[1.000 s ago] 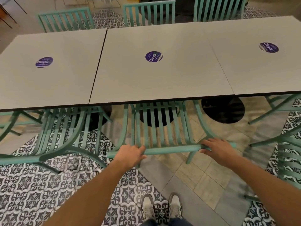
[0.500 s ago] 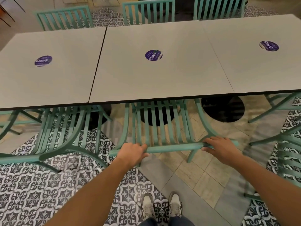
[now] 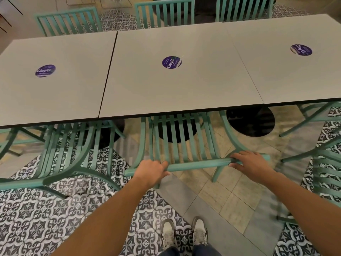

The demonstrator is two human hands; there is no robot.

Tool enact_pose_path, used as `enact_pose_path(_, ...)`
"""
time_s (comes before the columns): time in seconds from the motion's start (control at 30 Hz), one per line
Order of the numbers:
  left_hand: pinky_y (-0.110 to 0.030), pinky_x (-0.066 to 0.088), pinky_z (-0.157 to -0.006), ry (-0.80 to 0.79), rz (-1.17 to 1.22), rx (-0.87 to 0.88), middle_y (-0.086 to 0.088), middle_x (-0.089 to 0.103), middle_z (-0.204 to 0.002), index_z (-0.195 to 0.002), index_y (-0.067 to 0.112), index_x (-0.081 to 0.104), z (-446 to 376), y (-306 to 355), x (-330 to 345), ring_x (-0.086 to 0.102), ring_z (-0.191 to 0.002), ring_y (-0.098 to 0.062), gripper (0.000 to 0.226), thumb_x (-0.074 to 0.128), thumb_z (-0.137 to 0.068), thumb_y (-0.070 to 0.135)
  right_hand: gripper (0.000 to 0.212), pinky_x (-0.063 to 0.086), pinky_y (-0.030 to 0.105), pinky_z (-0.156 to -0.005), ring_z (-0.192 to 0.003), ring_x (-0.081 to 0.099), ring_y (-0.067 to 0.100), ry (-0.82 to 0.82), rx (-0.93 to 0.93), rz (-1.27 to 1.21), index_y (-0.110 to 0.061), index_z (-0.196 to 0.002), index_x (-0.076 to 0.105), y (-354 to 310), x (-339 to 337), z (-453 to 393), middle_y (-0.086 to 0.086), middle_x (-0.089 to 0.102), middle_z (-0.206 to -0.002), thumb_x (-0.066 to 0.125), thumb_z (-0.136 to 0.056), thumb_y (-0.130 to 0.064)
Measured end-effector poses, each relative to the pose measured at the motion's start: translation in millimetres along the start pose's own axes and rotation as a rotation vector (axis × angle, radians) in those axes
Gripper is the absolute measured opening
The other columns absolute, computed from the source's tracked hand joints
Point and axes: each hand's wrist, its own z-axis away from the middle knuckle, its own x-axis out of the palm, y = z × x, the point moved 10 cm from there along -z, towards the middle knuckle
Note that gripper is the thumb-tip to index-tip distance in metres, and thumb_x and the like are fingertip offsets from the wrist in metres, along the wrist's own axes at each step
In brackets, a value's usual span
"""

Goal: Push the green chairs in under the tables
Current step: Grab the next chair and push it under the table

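A green slatted chair (image 3: 184,145) stands in front of me, its seat mostly under the middle grey table (image 3: 180,85). My left hand (image 3: 150,170) is closed around the left part of the chair's top rail (image 3: 199,164). My right hand (image 3: 251,165) grips the same rail at its right end, fingers curled over it. Another green chair (image 3: 60,154) sits to the left, part way under the left table (image 3: 49,93). A third green chair (image 3: 328,163) is at the right edge, out from the right table (image 3: 295,71).
Three green chair backs (image 3: 164,13) line the far side of the tables. Round black table bases (image 3: 251,121) stand on the floor beneath. Each table has a purple round sticker (image 3: 171,62). My shoes (image 3: 184,235) are on the patterned tile floor.
The chair in my hands has slid slightly farther away, toward and under the middle table. Both hands have stayed on the top rail.
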Motion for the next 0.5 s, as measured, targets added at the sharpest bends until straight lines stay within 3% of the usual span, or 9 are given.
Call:
enact_pose_path(0.17,-0.035,0.048,-0.064,0.013,0.039,-0.016,-0.002,0.062,-0.101,-0.122,0.02,0.044,1,-1,0,0.063,-0.083,-0.024,0.045,0.026,-0.1,0.055,0.036,0.036,0.033,-0.095,-0.105,0.054,0.014,0.031,0.05,-0.081,-0.031,-0.116,0.058,3,-2,3,-0.015,0.053,-0.103,0.049,-0.091,-0.055)
enact_pose_path(0.27,-0.037,0.053,-0.071,-0.005,0.106,-0.028,-0.001,0.061,-0.1,-0.12,0.021,0.045,-1,-2,3,0.062,-0.085,-0.022,0.043,0.029,-0.099,0.055,0.036,0.037,0.036,-0.101,-0.111,0.052,0.017,0.1,0.086,-0.099,-0.028,-0.119,0.059,6,-5,13,-0.009,0.058,-0.112,0.05,-0.092,-0.051)
enact_pose_path(0.5,-0.035,0.05,-0.076,-0.007,0.228,-0.03,0.001,0.055,-0.104,-0.115,0.022,0.051,-10,-9,-8,0.058,-0.095,-0.02,0.053,0.031,-0.093,0.066,0.04,0.032,0.037,-0.106,-0.122,0.046,0.022,0.216,0.2,-0.089,-0.024,-0.129,0.054,2,-10,33,-0.002,0.056,-0.125,0.051,-0.094,-0.044)
